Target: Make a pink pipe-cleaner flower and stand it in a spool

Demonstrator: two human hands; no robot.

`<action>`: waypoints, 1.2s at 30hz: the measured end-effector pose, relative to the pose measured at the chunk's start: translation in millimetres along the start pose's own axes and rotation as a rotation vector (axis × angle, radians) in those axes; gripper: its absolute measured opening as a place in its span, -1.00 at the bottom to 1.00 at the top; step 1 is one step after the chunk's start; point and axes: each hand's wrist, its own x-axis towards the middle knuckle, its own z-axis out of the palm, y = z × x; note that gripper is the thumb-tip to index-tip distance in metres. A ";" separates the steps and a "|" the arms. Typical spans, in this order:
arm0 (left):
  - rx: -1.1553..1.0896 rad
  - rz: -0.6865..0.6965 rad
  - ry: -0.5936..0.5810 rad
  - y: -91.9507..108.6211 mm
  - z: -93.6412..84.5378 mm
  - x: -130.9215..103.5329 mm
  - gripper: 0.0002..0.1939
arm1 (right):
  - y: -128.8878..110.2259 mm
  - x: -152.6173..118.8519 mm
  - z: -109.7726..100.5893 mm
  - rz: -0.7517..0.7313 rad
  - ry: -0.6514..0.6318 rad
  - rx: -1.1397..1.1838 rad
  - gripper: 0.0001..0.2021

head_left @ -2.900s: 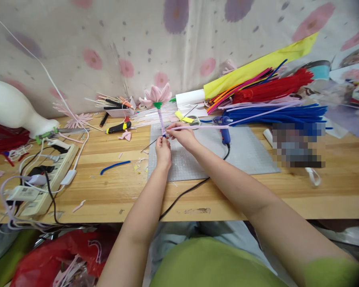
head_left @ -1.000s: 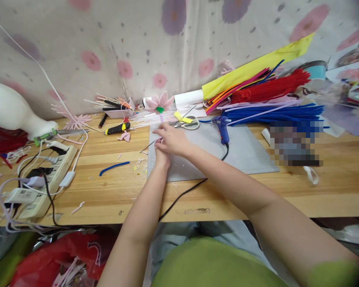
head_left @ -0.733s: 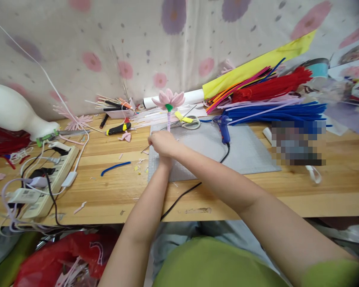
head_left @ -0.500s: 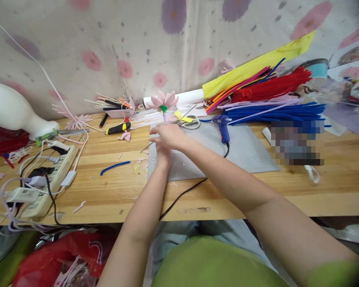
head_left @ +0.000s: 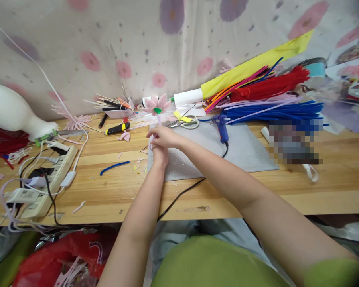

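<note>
We have pink flower (head_left: 157,107) upright, slightly above frame centre, petals up, green base, lilac stem running down into our hands. Left hand (head_left: 159,154) clamped round lower stem, partly covered. Right hand (head_left: 166,136) crosses over left, hands together; fingers bent, cannot tell whether closed on stem. Both above left edge of grey mat (head_left: 242,153). Just right of flower: scissors (head_left: 192,122); farther right, blue glue gun (head_left: 221,128). Upper right: blue bundle (head_left: 275,113), red bundle (head_left: 266,86). Left on surface (head_left: 92,199): yellow-black tool (head_left: 117,128), blue strip (head_left: 114,167), power strip (head_left: 52,181).
</note>
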 end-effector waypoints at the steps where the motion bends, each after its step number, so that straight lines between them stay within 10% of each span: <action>1: 0.024 0.028 0.009 1.2 -0.5 -2.0 -0.92 | 3.6 -2.4 0.3 0.015 0.055 0.050 -0.74; 19: -0.046 -0.102 -0.058 5.7 -2.1 -10.8 -0.89 | 30.9 -28.0 0.3 0.195 0.500 0.827 -0.84; 31: -0.455 -0.232 -0.401 17.7 -3.1 -31.1 -0.77 | 67.8 -52.5 5.0 0.604 0.423 1.493 -0.91; 36: -0.433 -0.188 -0.459 12.0 3.4 -50.5 -0.78 | 53.0 -36.7 17.3 0.657 0.042 1.430 -0.82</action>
